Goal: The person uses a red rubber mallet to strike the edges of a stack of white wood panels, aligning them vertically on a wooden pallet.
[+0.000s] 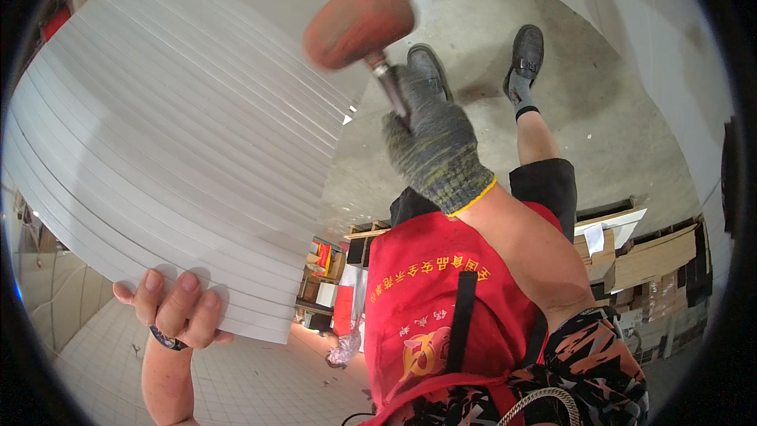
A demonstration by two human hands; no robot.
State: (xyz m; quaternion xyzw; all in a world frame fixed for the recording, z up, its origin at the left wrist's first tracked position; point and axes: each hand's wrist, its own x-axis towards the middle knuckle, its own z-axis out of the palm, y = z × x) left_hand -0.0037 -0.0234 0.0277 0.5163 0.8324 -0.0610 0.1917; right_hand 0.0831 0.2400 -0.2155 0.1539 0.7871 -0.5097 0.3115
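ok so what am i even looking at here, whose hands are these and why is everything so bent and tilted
This is one picture from a wide fisheye camera worn on a person's head, looking down at their own body. That lens bends straight edges, which is why the scene looks warped. No machine is involved, just two hands. The bare left hand presses its fingers against the lower edge of a stack of white panels, whose layered edges show as thin stripes. The right hand, in a grey knit glove, grips the handle of a mallet with a reddish head, blurred by motion. Below you see a red apron, two dark shoes on a concrete floor, and stacked cardboard to the right.
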